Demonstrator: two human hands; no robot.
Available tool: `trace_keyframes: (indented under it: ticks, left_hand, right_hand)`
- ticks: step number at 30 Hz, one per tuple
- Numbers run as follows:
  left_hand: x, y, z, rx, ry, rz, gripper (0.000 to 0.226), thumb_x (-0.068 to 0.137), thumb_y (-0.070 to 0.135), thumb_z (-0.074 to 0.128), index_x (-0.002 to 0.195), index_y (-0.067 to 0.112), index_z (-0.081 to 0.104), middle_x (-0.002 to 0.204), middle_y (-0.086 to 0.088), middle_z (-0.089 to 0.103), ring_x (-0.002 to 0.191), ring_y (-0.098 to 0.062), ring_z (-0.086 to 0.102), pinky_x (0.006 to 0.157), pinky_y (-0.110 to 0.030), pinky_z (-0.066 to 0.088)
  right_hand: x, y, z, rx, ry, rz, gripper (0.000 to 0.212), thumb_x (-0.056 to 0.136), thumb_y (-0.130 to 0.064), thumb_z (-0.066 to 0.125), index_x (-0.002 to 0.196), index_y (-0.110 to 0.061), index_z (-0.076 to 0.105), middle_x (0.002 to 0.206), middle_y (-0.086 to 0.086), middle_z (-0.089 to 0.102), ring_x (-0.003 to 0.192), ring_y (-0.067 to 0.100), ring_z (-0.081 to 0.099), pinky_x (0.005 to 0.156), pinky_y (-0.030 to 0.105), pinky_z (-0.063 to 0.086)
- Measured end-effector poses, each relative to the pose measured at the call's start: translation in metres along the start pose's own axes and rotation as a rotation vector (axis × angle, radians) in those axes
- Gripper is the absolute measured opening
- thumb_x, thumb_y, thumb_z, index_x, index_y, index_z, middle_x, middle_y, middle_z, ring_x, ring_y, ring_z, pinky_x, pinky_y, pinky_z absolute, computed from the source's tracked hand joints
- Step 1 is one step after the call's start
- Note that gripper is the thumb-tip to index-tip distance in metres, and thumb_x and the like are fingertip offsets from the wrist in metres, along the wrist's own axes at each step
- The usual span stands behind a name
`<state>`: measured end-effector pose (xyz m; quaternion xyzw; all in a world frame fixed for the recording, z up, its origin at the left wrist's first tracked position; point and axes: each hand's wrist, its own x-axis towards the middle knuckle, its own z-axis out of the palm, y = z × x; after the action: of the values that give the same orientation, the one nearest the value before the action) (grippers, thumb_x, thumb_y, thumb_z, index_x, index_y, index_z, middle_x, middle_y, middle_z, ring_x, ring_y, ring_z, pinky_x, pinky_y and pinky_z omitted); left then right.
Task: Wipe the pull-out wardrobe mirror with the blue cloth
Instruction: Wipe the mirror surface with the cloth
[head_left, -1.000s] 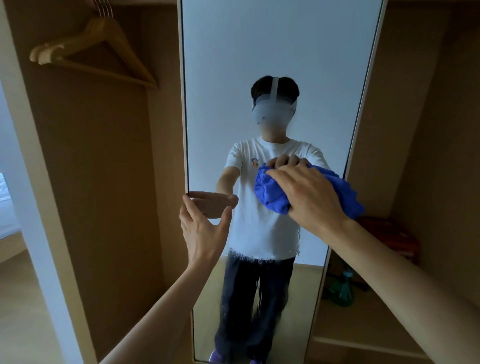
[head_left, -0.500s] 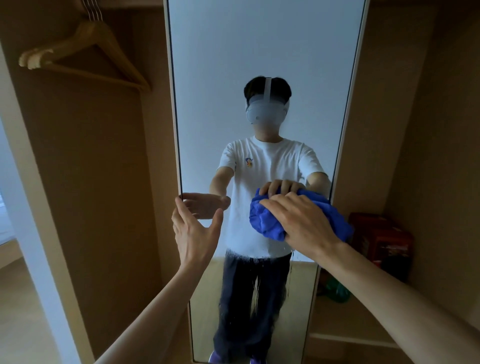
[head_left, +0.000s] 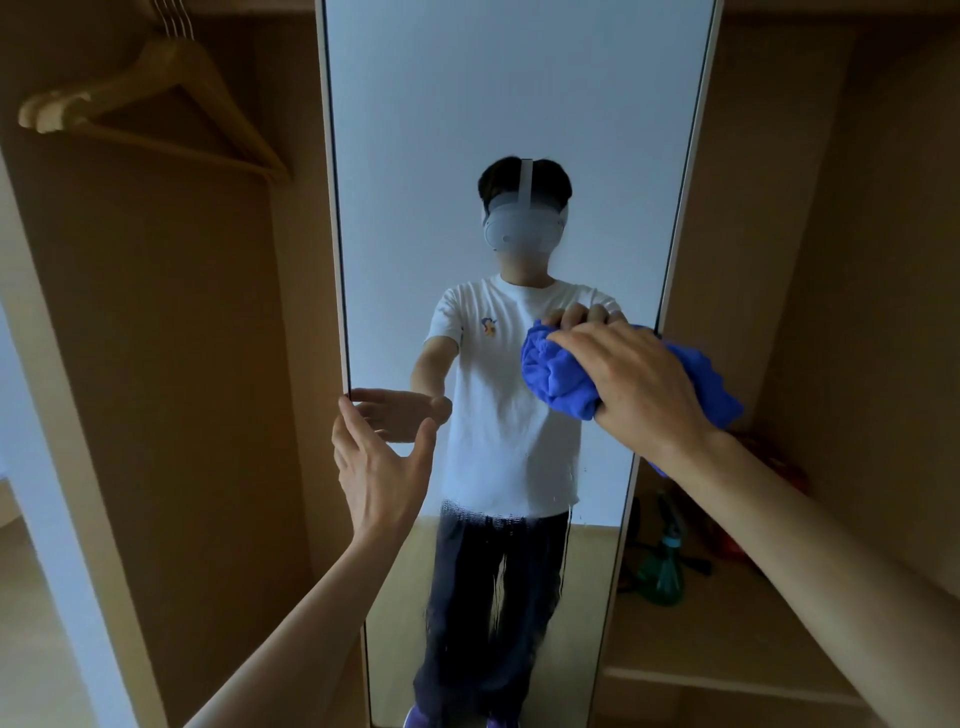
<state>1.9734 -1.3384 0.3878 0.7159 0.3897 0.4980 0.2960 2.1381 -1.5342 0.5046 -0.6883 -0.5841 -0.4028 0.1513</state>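
Mirror (head_left: 509, 130) upright between two wardrobe compartments. Blue cloth (head_left: 556, 374) bunched against the glass near the right edge, gripped by right hand (head_left: 644, 384), fingers curled over it. Left hand (head_left: 379, 467) flat-fingered, holding nothing, fingertips at the mirror's left edge. Drip streaks on lower glass. Wooden hangers (head_left: 156, 98) upper left; green bottle (head_left: 662, 571) on shelf lower right.

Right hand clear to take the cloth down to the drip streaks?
Probably yes: right hand holds the blue cloth against the mirror above the streaks, bare glass between; left hand sits at the left edge.
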Motion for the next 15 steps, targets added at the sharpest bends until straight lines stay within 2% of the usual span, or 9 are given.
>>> trace_keyframes:
  ticks: [6, 10, 15]
  left_hand:
    - [0.001, -0.004, 0.000, 0.003, -0.004, 0.007, 0.101, 0.090, 0.063, 0.059, 0.161, 0.024, -0.001, 0.167, -0.009, 0.010, 0.152, -0.033, 0.017, 0.116, -0.059, 0.032]
    - [0.000, -0.005, 0.000, 0.002, -0.011, 0.015, 0.100, 0.090, 0.062, 0.060, 0.161, 0.024, 0.000, 0.166, -0.009, 0.011, 0.152, -0.032, 0.018, 0.115, -0.059, 0.034]
    - [0.002, -0.009, -0.002, 0.015, -0.021, 0.021, 0.099, 0.091, 0.060, 0.060, 0.161, 0.024, 0.000, 0.166, -0.009, 0.013, 0.151, -0.033, 0.021, 0.114, -0.059, 0.036]
  right_hand:
    - [-0.046, -0.015, 0.025, 0.030, -0.075, -0.013, 0.041, 0.082, -0.008, 0.054, 0.122, -0.013, 0.062, 0.107, 0.002, 0.065, 0.088, 0.026, 0.058, 0.076, 0.048, 0.047]
    - [-0.059, -0.024, 0.029, 0.042, -0.114, 0.020, 0.041, 0.082, -0.007, 0.057, 0.122, -0.015, 0.062, 0.105, -0.001, 0.064, 0.086, 0.024, 0.058, 0.075, 0.045, 0.047]
    - [-0.050, -0.019, 0.014, 0.038, -0.084, 0.111, 0.056, 0.075, -0.004, 0.075, 0.130, -0.008, 0.064, 0.118, 0.008, 0.065, 0.104, 0.029, 0.062, 0.085, 0.044, 0.052]
